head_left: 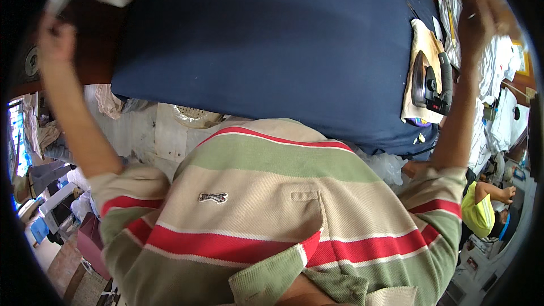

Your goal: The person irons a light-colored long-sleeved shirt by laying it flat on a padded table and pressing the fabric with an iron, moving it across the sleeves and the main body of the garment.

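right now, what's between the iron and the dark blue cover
In the head view, a cream cloth lies between the iron and the dark blue cover; anything more beneath the cloth there is hidden.

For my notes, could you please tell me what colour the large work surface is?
The work surface is dark navy blue, shown best in the head view.

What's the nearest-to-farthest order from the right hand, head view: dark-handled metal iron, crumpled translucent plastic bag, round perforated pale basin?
1. Iron, right, on beige cloth.
2. Plastic bag, right of centre.
3. Basin, left of centre.
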`<state>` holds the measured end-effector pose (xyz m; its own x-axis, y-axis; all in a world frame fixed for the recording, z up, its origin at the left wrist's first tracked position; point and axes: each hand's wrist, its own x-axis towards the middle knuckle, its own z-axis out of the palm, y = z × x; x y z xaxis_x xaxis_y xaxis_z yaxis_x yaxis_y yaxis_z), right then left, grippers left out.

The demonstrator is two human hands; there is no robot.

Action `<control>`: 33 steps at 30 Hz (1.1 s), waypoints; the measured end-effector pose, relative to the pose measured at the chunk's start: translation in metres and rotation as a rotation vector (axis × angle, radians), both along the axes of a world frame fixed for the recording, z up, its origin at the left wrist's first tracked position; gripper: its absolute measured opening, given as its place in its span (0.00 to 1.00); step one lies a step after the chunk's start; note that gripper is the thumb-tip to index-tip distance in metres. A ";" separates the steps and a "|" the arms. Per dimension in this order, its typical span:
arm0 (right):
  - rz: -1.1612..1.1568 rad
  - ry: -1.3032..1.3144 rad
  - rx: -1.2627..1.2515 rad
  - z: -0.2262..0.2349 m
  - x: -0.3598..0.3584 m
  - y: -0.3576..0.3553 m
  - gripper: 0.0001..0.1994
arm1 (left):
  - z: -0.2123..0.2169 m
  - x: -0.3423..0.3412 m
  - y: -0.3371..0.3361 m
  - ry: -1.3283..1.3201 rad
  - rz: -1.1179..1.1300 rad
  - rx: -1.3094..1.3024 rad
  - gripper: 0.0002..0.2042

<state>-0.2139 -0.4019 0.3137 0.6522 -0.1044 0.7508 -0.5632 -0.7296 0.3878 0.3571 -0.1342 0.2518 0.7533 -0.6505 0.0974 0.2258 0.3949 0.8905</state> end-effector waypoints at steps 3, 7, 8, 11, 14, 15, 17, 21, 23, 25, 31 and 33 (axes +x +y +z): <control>-0.021 0.066 0.987 -0.145 -0.003 0.033 0.18 | -0.131 0.009 0.032 0.400 0.092 0.197 0.09; -0.007 -1.067 2.313 -0.233 -0.009 0.086 0.25 | -0.216 -0.073 0.029 0.028 0.433 0.554 0.17; 0.210 -1.242 2.340 -0.241 -0.021 0.092 0.26 | -0.206 -0.106 0.022 -0.301 0.557 0.670 0.20; -0.098 -0.941 1.755 -0.269 -0.030 0.097 0.24 | -0.220 -0.164 0.039 -0.989 0.415 0.754 0.29; -0.340 -0.350 1.120 -0.277 -0.023 0.092 0.25 | -0.222 -0.194 0.036 -1.163 0.321 0.952 0.31; -0.357 -0.205 0.937 -0.280 -0.020 0.087 0.25 | -0.220 -0.198 0.032 -1.175 0.314 1.027 0.31; -0.403 -0.051 0.722 -0.291 -0.020 0.073 0.22 | -0.211 -0.180 0.010 -1.377 0.392 1.046 0.27; -0.460 -0.050 0.965 -0.288 -0.022 0.041 0.11 | -0.232 -0.106 -0.009 -1.510 0.186 1.004 0.19; -0.428 -0.085 1.023 -0.279 -0.037 0.030 0.09 | -0.207 -0.102 0.002 -1.494 0.082 0.836 0.15; -0.381 -0.125 1.058 -0.271 -0.040 0.027 0.08 | -0.193 -0.107 0.042 -1.423 0.106 0.765 0.13; -0.213 -0.257 1.027 -0.290 -0.053 0.036 0.17 | -0.252 -0.171 0.195 -1.253 0.603 1.227 0.26; -0.319 -0.299 0.962 -0.287 -0.050 0.040 0.24 | -0.238 -0.212 0.162 -1.292 0.647 1.100 0.31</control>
